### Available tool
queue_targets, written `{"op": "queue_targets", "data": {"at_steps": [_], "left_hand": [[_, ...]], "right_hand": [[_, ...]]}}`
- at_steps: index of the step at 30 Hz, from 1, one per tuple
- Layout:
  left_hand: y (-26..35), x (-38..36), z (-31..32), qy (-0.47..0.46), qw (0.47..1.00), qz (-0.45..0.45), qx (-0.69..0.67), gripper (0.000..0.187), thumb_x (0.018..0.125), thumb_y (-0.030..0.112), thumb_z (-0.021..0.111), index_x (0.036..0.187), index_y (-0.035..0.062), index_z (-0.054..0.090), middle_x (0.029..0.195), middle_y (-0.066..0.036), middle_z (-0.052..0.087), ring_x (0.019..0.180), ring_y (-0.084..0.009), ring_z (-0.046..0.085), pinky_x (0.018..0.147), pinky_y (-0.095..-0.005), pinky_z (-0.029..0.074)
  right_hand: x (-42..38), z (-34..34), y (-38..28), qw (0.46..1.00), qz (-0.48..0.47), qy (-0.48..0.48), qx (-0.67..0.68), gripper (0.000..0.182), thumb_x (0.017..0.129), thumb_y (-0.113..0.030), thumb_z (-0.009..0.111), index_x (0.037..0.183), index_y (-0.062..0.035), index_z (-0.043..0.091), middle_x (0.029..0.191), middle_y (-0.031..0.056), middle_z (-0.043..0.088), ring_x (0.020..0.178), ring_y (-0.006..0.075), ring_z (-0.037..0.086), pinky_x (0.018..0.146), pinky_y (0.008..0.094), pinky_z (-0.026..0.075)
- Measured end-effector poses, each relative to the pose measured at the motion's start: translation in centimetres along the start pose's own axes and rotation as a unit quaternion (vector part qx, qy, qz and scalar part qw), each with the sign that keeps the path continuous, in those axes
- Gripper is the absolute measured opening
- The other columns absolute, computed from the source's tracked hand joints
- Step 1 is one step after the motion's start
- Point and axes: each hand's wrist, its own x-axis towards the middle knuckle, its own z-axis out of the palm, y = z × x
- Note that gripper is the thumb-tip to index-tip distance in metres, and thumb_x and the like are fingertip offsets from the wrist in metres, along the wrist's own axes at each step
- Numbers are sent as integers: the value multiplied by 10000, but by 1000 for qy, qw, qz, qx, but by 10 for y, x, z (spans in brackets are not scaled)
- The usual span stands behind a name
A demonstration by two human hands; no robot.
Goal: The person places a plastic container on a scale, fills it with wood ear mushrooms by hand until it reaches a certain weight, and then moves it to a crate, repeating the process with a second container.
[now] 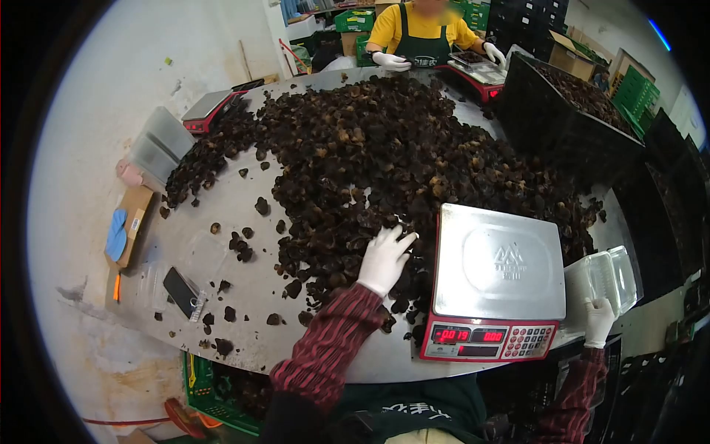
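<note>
My left hand, in a white glove, lies over the near edge of the heap of dark dried pieces, fingers spread on them. To its right a red scale has a bare metal pan and lit red digits. At the right table edge my right hand, also gloved in white, has its fingers round the lower end of a stack of clear plastic containers.
Across the table a person in a yellow shirt works at another scale. A black crate stands back right. At left are a third scale, clear tubs and a phone. A green crate sits below.
</note>
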Motion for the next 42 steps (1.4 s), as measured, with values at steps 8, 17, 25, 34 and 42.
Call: {"op": "queue_targets", "data": {"at_steps": [8,17,25,34,42], "left_hand": [[-36,16,0,-18,961,-230,155,586,757,533,633,1300,352,505,1429,-181,338,1312,-431,271,1008,-642,236],[34,-82,-33,-82,996,28,28,385,842,396,597,1183,220,619,1379,-87,443,1325,-438,252,997,-603,283],[-22,-83,-86,103,992,-5,-72,294,769,62,658,1061,94,667,1100,-117,620,1064,-306,564,927,-389,449],[-78,-77,-62,58,989,-136,-25,173,725,51,676,891,95,658,951,-74,573,947,-287,515,827,-369,456],[-25,-116,-80,39,994,-99,11,389,697,337,742,1041,173,664,1189,-70,540,1142,-319,441,994,-472,321]], "right_hand": [[1,-4,-12,998,43,22,29,311,744,-135,767,677,-7,492,599,39,459,571,130,420,562,289,393],[-7,-6,-26,988,19,135,75,118,846,-45,647,800,16,558,686,47,466,643,134,427,614,262,395],[-47,-25,-144,970,-234,23,55,297,693,98,655,967,-15,647,710,62,509,664,197,506,601,307,430],[-61,-21,-203,952,-267,-69,132,442,628,-144,814,1004,-32,610,762,100,545,656,270,519,578,366,433],[-73,-3,-147,983,63,17,172,185,875,-81,634,1020,30,602,894,58,611,638,97,469,611,241,435]]}}
